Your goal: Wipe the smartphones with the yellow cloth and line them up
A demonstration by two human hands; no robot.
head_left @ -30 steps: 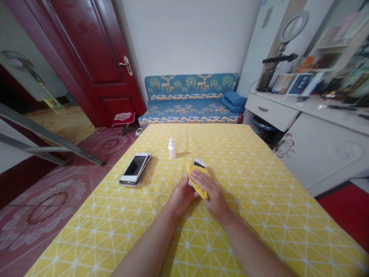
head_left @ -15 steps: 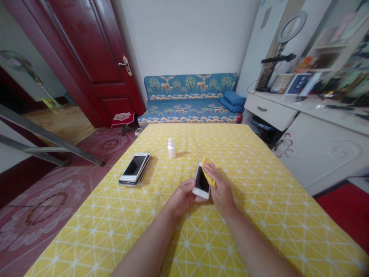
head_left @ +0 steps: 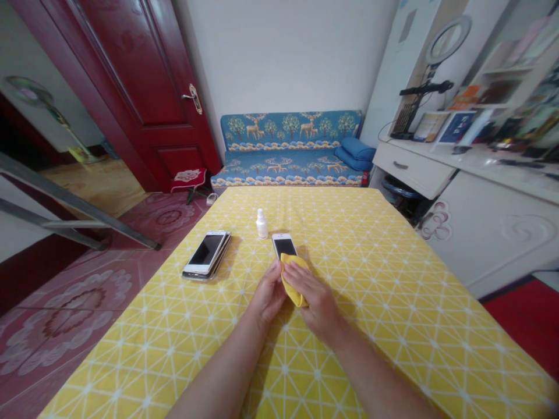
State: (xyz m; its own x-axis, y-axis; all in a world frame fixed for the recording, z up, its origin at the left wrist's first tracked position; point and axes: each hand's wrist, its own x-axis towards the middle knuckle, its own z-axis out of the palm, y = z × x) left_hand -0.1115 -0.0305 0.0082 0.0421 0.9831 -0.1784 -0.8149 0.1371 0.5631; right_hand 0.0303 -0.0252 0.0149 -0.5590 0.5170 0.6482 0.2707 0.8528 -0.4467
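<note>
A white smartphone (head_left: pixel 285 245) with a dark screen is gripped by my left hand (head_left: pixel 268 295) along its left side. My right hand (head_left: pixel 315 297) presses a yellow cloth (head_left: pixel 293 285) against the phone's lower part. The cloth hides the bottom of the phone and part of its screen. Just beyond the phone stands a small white spray bottle (head_left: pixel 262 226), upright. Left of my hands lies a stack of phones (head_left: pixel 207 255), a white one on top with its dark screen up.
The table wears a yellow cloth with white lines (head_left: pixel 384 337). Past its far edge is a blue sofa (head_left: pixel 279 166). At right stands a white cabinet (head_left: pixel 498 209) with a ring light (head_left: pixel 449 41) and clutter. A red stool (head_left: pixel 188 177) sits near the door.
The phone has turned and shifted left, its top now pointing away and slightly left. My right hand and the yellow cloth have moved from its upper right edge down over its lower part.
</note>
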